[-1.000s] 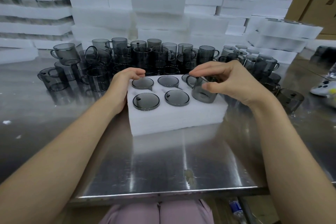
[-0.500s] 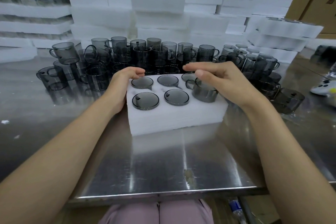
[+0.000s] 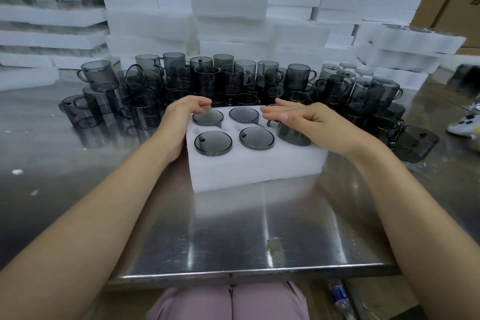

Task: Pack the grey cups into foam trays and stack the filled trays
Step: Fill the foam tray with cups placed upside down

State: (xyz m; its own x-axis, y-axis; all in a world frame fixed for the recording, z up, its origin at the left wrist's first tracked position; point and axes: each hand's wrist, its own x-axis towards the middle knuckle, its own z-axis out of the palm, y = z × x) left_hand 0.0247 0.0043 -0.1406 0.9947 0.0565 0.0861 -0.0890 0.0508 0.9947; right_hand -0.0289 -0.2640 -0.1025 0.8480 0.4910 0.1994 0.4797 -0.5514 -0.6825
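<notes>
Okay, so the right hand just let go: fingers flat now over the cup, which sits lower in the near-right hole of the foam tray. Left hand fingers curl over the tray's left edge. Looks about ready to stack.

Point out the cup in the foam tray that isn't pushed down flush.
The front-right cup, under the right hand: it stands proud of the foam tray, while the four others in plain view sit flush.

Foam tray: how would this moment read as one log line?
step: seating grey cup | left hand: holds foam tray at left edge | right hand: flat on cup, partly sunk in near-right slot
</notes>
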